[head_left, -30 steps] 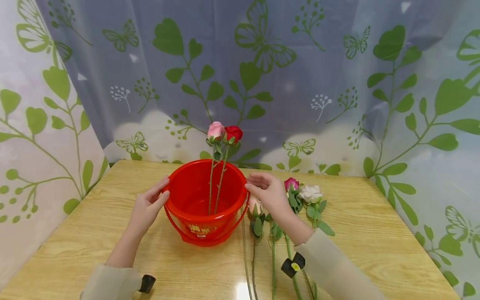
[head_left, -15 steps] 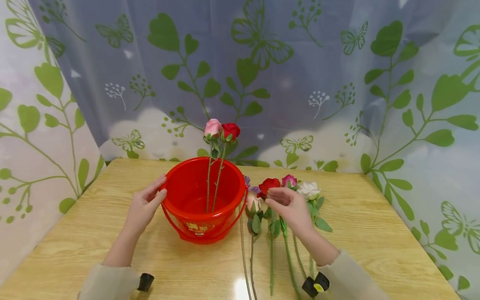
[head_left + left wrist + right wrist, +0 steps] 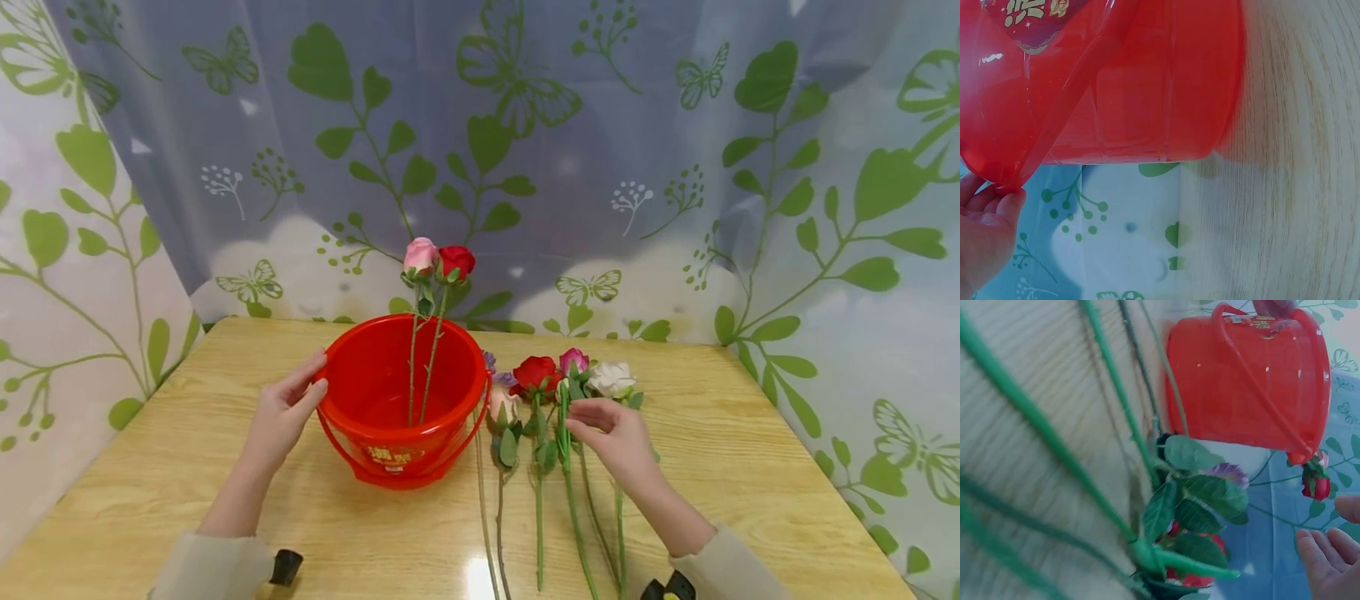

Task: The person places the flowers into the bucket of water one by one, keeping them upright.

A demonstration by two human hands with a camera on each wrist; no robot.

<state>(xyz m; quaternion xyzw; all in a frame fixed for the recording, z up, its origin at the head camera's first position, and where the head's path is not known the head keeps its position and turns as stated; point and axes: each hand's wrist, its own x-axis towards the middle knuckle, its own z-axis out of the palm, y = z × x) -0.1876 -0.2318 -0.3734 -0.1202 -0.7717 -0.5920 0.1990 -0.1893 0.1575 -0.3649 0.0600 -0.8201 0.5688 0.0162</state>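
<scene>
My left hand (image 3: 281,408) grips the left side of a red plastic bucket's rim. In the left wrist view, the fingers (image 3: 997,203) pinch the rim where the bucket's handle (image 3: 1069,103) joins. A pink rose (image 3: 420,255) and a red rose (image 3: 456,263) stand in the bucket (image 3: 431,452), stems leaning on its inside. Right of it, my right hand (image 3: 615,437) hovers above loose flowers with nothing in its grasp. Its fingertips are nearest a green stem with a narrow folded green top (image 3: 564,421). Another red rose (image 3: 536,375) lies just left of that stem.
A cream-pink rose (image 3: 502,406), a magenta rose (image 3: 573,360), a white flower (image 3: 611,379) and a purple flower (image 3: 491,367) lie on the wooden table (image 3: 300,500), stems toward me. A patterned curtain (image 3: 585,208) hangs behind and at both sides.
My right hand has left the bucket's right rim and moved right and toward me, over the flowers. The left hand keeps its hold on the rim.
</scene>
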